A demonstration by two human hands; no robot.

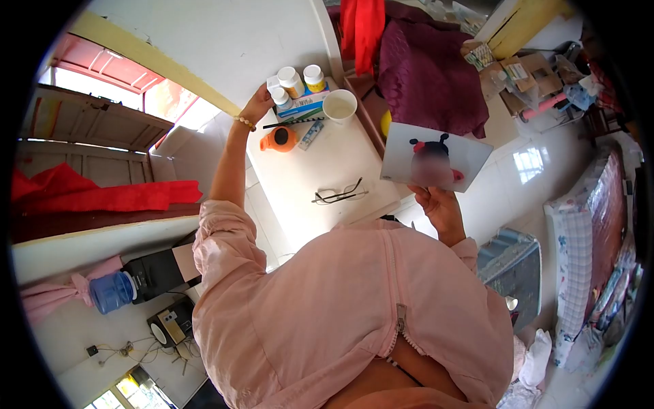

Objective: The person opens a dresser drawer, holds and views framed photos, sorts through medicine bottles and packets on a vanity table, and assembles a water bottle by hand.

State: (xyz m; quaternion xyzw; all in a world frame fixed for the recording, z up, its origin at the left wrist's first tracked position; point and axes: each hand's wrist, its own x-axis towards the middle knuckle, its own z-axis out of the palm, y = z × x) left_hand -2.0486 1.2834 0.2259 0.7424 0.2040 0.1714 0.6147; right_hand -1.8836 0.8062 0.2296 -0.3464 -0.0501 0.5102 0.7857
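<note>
My left hand (257,104), a beaded bracelet on its wrist, is at the table's far left corner, fingers bent against a small white box (273,83). Beside it are white bottles (290,82), one with a yellow label (314,79), and a smaller white bottle (282,99). They stand on or by a blue and white box (306,106). My right hand (439,210) grips the lower edge of a white picture card (398,155) with a dark and red figure, partly blurred. The card is tilted beyond the table's right side.
On the white table (286,187) are a paper cup (340,106), an orange object (278,139), a blister pack (311,135), a dark pen (289,123) and eyeglasses (339,194). A maroon cloth (429,75) drapes behind the card. A blue-grey bin (509,273) stands at right.
</note>
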